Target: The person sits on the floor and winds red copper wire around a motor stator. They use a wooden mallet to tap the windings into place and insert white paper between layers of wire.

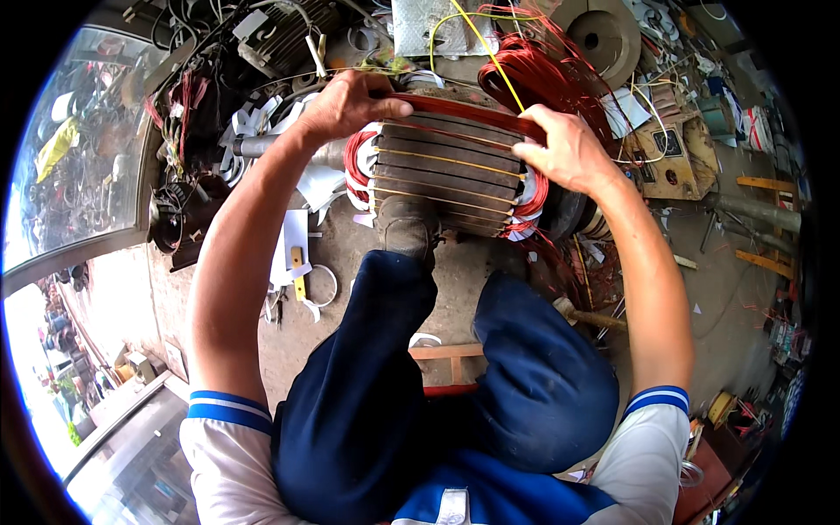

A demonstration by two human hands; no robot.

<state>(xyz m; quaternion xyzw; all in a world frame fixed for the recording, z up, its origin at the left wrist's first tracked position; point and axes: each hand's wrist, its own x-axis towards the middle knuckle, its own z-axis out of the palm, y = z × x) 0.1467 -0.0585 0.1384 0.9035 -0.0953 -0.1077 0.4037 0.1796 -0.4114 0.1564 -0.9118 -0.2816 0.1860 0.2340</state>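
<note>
A slotted motor rotor lies crosswise in front of me, with red wire windings bulging at both ends and thin yellowish strips along its slots. A coil of red winding wire stretches along its far upper side. My left hand is closed on the coil's left end, thumb pointing right along the wire. At the other end, my right hand grips the same coil, its fingers partly hidden behind the wire. One of my shoes is against the rotor's near side.
Loose red wire is heaped behind the rotor at right, beside a round brown disc. White paper and a yellow-handled tool lie on the floor at left. A motor housing stands farther left. Orange bars lie at right.
</note>
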